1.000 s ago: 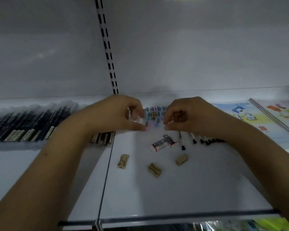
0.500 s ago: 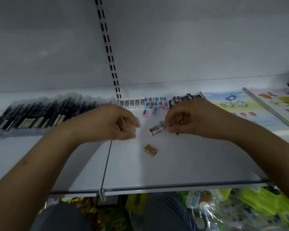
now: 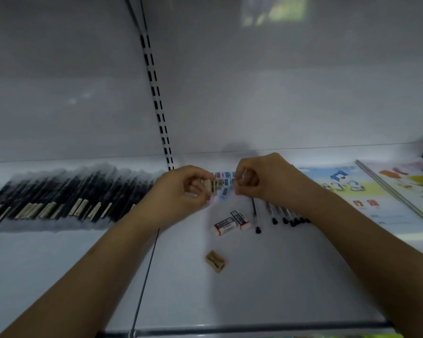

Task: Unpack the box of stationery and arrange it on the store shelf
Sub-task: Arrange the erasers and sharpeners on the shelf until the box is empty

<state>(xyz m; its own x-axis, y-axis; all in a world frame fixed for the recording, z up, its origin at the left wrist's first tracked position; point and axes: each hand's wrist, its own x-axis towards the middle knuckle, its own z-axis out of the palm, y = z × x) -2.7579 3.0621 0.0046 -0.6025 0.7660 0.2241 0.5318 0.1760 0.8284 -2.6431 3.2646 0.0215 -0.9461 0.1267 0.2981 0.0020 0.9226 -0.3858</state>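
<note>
Holding: a tan sharpener (image 3: 210, 186) is pinched between thumb and curled fingers of the left hand (image 3: 181, 189), raised just above the shelf (image 3: 279, 276) near the back, seemingly so that it can be set into line with the small goods there. Right hand (image 3: 257, 179): fingers curled inward close beside the left; whether anything is pinched in them cannot be told.

Small erasers (image 3: 224, 182), coloured: ranged in a row at the back of the shelf between the two hands, evidently the row being extended; two lie loose just before it.

White erasers (image 3: 231, 223), two: laid askew nearer the front, judged not yet sorted.

Second sharpener (image 3: 216, 261): lying alone toward the shelf front, well apart from the rest, judged awaiting collection.

Pens (image 3: 279, 213): laid side by side under the right wrist, caps forward.

Bagged pens (image 3: 59, 193): fanned in a dense row on the left bay.

Booklets (image 3: 347, 189): laid flat at the right.

Box: not in view.
</note>
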